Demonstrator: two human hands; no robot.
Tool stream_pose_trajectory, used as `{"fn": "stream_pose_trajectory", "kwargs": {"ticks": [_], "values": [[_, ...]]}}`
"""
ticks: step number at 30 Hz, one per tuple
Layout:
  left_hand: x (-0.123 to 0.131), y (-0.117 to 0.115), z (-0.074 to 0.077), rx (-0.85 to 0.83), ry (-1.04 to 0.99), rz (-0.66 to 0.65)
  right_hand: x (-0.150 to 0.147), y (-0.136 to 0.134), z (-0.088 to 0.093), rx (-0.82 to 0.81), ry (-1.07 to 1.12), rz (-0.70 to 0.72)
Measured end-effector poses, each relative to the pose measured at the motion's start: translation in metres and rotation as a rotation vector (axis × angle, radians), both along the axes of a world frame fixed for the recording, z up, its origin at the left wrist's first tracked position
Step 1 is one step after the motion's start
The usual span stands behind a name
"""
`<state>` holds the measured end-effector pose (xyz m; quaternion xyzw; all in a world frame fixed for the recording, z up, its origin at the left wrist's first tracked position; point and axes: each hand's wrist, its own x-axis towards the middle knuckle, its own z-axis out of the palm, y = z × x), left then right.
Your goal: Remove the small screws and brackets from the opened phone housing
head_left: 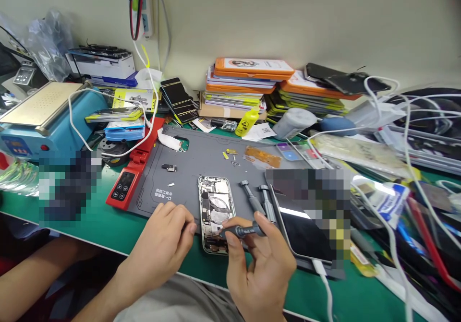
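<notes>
An opened phone (216,207) lies on a grey work mat (201,163), its insides showing. My right hand (261,264) is closed round a dark screwdriver (241,231), whose tip points left over the phone's lower half. My left hand (163,245) rests at the phone's left edge with its fingers curled, fingertips touching the frame. Two more screwdrivers (257,199) lie on the mat just right of the phone. A dark screen panel (306,231) lies further right.
Small parts (169,167) and screws dot the mat. A red device (131,178) borders its left side, a blue heating machine (39,120) stands far left. Stacked orange and yellow boxes (248,82), a yellow bottle (247,120) and white cables (396,135) crowd the back and right.
</notes>
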<state>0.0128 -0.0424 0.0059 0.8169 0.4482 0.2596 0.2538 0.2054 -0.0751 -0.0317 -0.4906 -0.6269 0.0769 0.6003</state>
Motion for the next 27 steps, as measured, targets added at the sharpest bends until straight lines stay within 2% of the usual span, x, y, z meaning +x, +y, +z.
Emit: {"fn": "stream_pose_trajectory", "kwargs": {"ticks": [14, 21, 27], "values": [[0.0013, 0.0022, 0.0, 0.051, 0.033, -0.035, -0.0018, -0.0016, -0.0003, -0.028, -0.042, -0.016], [0.0014, 0.0022, 0.0, 0.056, 0.042, -0.03, 0.0019, 0.0003, 0.0055, 0.041, -0.2, -0.049], [-0.0001, 0.0028, -0.0008, 0.035, 0.026, -0.024, 0.006, -0.0028, 0.0039, 0.077, -0.217, 0.067]]}}
